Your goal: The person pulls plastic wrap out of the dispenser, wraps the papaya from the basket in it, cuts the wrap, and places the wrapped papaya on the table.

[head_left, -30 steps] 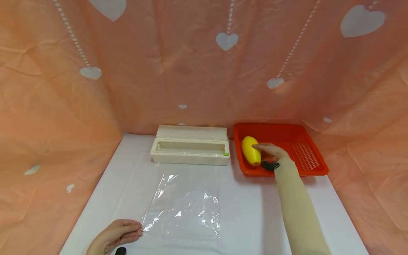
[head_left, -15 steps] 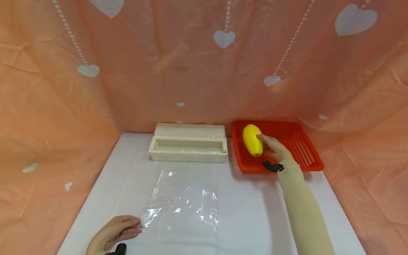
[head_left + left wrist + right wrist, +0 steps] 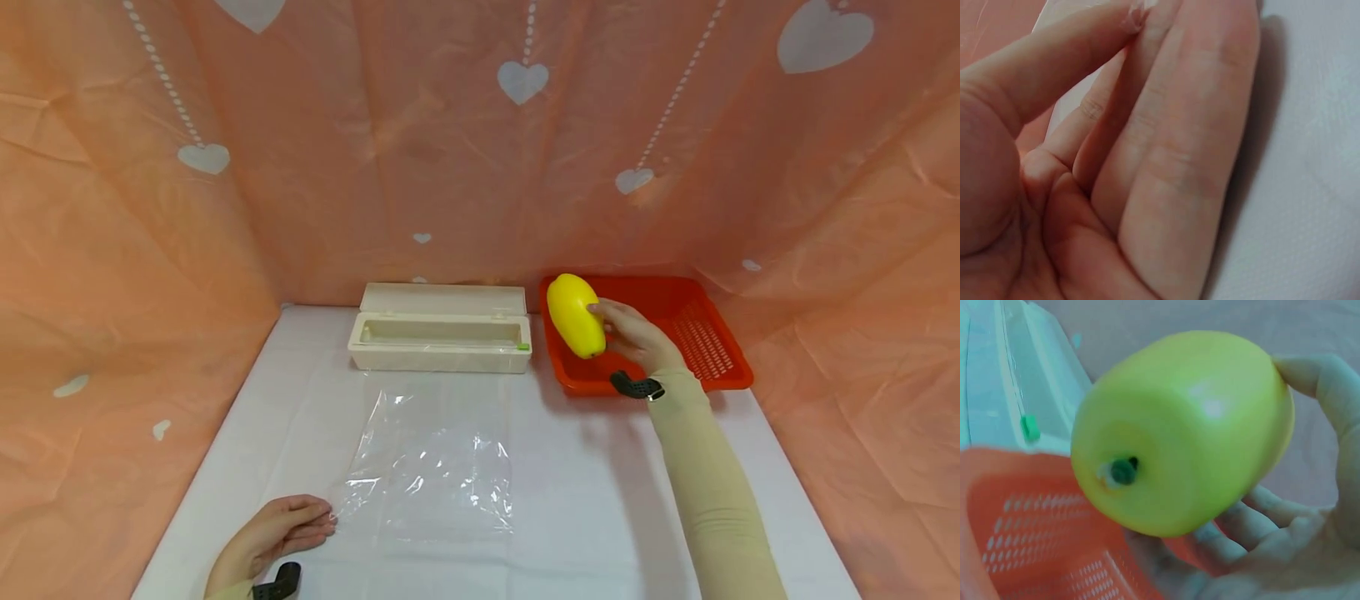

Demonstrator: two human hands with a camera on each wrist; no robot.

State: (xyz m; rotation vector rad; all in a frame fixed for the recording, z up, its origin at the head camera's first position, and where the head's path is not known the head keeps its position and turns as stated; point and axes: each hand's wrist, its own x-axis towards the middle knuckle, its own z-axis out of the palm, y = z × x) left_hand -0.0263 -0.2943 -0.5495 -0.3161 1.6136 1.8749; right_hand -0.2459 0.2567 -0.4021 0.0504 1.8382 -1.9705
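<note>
My right hand (image 3: 637, 333) grips a smooth, oblong yellow fruit (image 3: 576, 317) with a short green stem at one end. In the right wrist view, thumb and fingers lie around the fruit (image 3: 1185, 431), above the red basket. At the front left, my left hand (image 3: 281, 533) pinches the near left corner of a clear sheet of cling film (image 3: 435, 475). The left wrist view shows a bit of film between thumb and fingertips, the hand (image 3: 1166, 137) resting on its side near the white cloth. The sheet runs back to a cream cling film dispenser (image 3: 442, 360) with its lid up.
The red plastic basket (image 3: 558, 367) with slotted sides stands at the back right, under the right hand. A small green slider (image 3: 523, 347) sits at the dispenser's right end. Orange curtains (image 3: 450, 167) with white hearts enclose the white table (image 3: 570, 517) at the back and sides.
The right hand has lifted the yellow fruit up from inside the red basket and shifted it slightly left. The left hand stays at the film's corner. The head view has tilted a little.
</note>
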